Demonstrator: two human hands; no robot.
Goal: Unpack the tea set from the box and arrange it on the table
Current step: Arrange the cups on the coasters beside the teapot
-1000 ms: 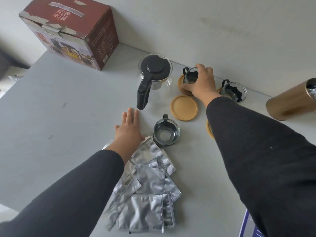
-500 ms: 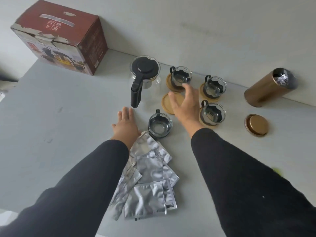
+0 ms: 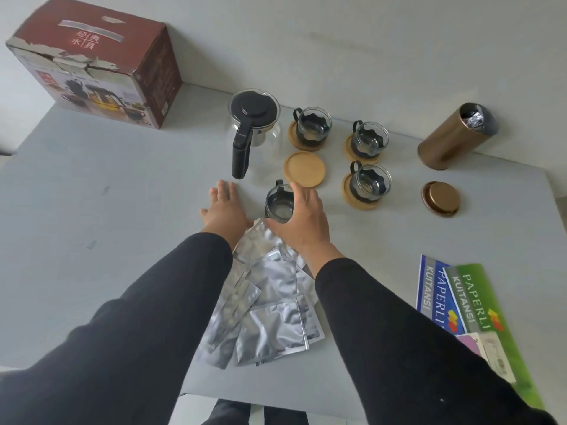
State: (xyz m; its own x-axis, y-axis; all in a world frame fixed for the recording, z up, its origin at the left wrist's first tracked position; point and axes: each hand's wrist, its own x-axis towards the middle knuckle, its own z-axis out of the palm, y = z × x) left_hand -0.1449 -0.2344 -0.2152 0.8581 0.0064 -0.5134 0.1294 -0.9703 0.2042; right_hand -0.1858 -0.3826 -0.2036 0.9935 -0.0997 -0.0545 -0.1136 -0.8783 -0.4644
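Curled around the uncoastered glass cup [image 3: 279,201], my right hand [image 3: 302,220] had thumb and fingers at its sides; whether they truly gripped it I could not tell. My left hand [image 3: 225,210] lay flat, fingers straight, just left of that cup. Largest to smallest around the cup: grey table [image 3: 92,194]; red box [image 3: 98,61] far left beyond; glass teapot [image 3: 253,127] behind; foil sachets [image 3: 270,299] nearer me; three cups on coasters [image 3: 366,148] behind-right; bare wooden coaster [image 3: 304,169] just behind.
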